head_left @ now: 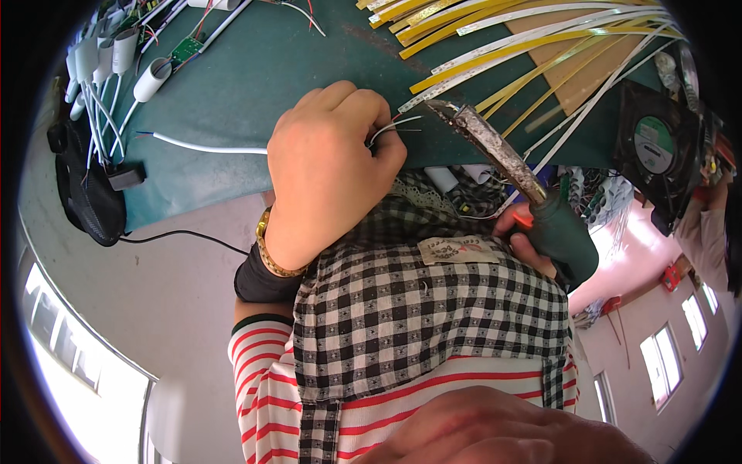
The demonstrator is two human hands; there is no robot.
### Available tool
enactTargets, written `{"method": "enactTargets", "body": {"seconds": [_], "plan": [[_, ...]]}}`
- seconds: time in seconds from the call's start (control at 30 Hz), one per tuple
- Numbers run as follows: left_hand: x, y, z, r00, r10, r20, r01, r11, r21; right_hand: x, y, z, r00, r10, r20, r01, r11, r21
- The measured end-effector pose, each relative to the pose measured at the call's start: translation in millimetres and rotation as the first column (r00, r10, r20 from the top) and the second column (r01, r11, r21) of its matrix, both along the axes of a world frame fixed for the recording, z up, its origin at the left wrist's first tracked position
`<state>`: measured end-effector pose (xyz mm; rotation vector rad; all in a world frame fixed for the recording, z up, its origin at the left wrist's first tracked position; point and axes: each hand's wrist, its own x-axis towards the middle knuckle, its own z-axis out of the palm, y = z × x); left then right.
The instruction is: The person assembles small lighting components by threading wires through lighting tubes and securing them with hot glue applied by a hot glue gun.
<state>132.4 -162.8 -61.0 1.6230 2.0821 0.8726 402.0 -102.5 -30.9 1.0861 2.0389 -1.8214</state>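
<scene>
My left hand [334, 151] is closed round a white cable [205, 145] above the green work surface [232, 85]. One end of the cable sticks out to the left with thin wire tips. Thin stripped wires [398, 124] come out by my thumb and forefinger. My right hand [529, 251], partly hidden, grips the green handle of a soldering iron [502, 155]. Its worn metal barrel slants up and left, with the bit near the end of a white LED strip [433, 94]. Whether bit, strip and wires touch, I cannot tell.
Several yellow and white LED strips fan out at the far right, over brown cardboard [553, 73]. White cylindrical parts with cables [124, 52] and a green circuit board [185, 50] lie far left. A black fan [653, 143] stands right; a black mesh object [97, 189] sits left.
</scene>
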Motion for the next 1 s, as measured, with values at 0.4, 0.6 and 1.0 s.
{"method": "enactTargets", "body": {"seconds": [0.4,0.6,1.0], "plan": [[-1.6,6.4,-0.4,1.0,-0.011,0.005,0.011,1.0,0.004,17.7,-7.8,-8.4,0.957,-0.046,-0.286,0.087,0.987,0.135],[-0.5,11.4,-0.1,1.0,-0.016,-0.01,0.016,1.0,-0.021,5.3,-15.2,-0.6,0.826,-0.397,-0.4,0.401,0.913,-0.079],[-2.9,8.2,-4.7,1.0,-0.017,-0.021,0.017,1.0,-0.001,10.0,-28.9,-21.9,0.689,-0.477,-0.546,0.575,0.818,0.012]]}}
